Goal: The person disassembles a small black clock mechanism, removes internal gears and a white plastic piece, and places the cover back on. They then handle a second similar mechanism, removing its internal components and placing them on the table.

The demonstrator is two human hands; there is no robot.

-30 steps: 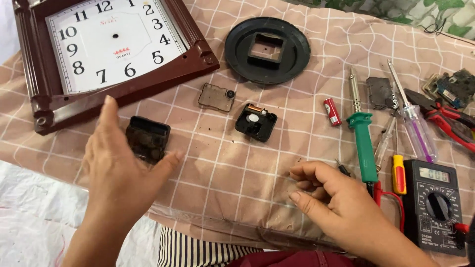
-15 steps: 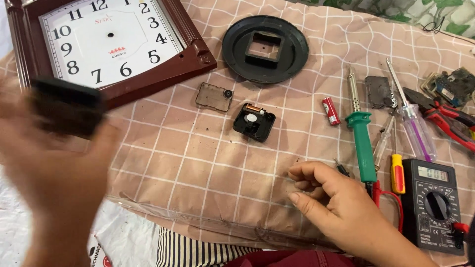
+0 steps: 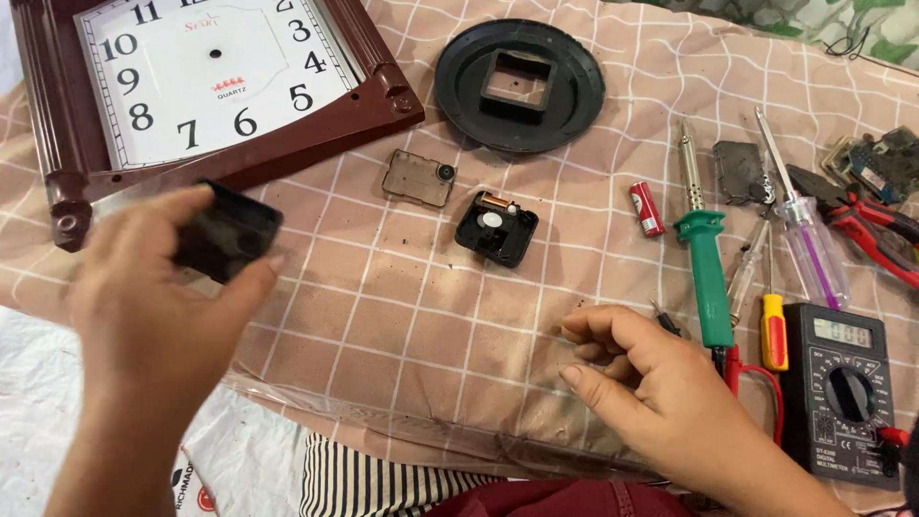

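Two bare hands work over a checked cloth surface. Left hand (image 3: 158, 287) pinches a small black plastic cover (image 3: 228, 233) near the surface's left edge, just below the maroon wall clock (image 3: 215, 81). It looks light, stiff and brittle; its edges seem the safest hold. Right hand (image 3: 661, 393) rests loosely curled, holding nothing, near the green soldering iron (image 3: 704, 263).

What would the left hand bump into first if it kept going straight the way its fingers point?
Probably the brown clock frame: the left hand, holding a small black box, points up toward its lower edge. The height above the cloth is unclear.
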